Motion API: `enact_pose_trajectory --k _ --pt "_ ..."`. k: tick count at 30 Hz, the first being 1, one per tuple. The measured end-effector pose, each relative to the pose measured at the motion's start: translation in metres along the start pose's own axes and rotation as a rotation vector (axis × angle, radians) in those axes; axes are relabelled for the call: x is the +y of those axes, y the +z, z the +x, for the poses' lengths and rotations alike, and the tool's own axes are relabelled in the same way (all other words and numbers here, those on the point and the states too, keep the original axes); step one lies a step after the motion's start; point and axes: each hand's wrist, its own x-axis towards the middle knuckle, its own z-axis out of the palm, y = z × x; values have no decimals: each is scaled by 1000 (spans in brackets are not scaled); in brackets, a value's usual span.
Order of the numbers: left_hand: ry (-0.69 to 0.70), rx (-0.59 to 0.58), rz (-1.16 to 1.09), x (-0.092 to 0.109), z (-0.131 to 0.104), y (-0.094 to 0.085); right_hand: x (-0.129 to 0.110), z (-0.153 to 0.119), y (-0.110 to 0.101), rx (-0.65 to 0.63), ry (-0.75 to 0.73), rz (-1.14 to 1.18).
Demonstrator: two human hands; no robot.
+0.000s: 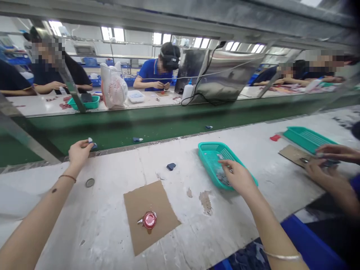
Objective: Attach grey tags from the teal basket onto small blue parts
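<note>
My left hand (79, 152) is at the far edge of the white table, its fingers pinched on a small blue and white piece (92, 143) beside the green belt. Over the near side of a green basket (206, 165) is my right hand (239, 176), fingers curled and apart, with nothing visible between them. Small grey pieces (223, 177) lie in the basket. A dark blue piece (171, 166) rests on the table left of it. Nearer to me, a red round item (149, 220) sits on a cardboard sheet (152, 195).
The green belt (174, 122) carries small pieces (137, 139). A metal disc (90, 182) lies near my left forearm. At right, a co-worker's hands (323, 165) work beside another green basket (300, 137) and a red piece (275, 138). Several people sit across the belt.
</note>
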Motion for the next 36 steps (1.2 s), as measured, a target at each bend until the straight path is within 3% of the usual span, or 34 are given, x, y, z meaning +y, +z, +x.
enact_pose_trajectory --k 4,10,12,16,19,23,30,33,36 --pt "59 -22 238 -6 21 -4 31 15 0 -94 -9 -94" --pt "243 -91 476 -8 26 -1 37 10 2 -227 -140 -111" --pt "376 -151 509 -1 24 8 37 8 0 -274 -188 -94" --pt "619 -400 510 16 15 40 35 8 -3 -346 -231 -69" --pt "672 -524 490 24 6 65 35 11 -5 -365 -245 -59" --pt "594 -521 438 28 1 77 33 11 -8 -360 -286 -21" --pt "286 -369 122 36 -12 58 24 -6 -15 -140 -275 150" --pt "94 -336 -121 35 -33 52 1 -24 -10 -41 -273 266" --pt "-91 -388 -375 33 -63 46 -35 -49 7 -44 -346 377"
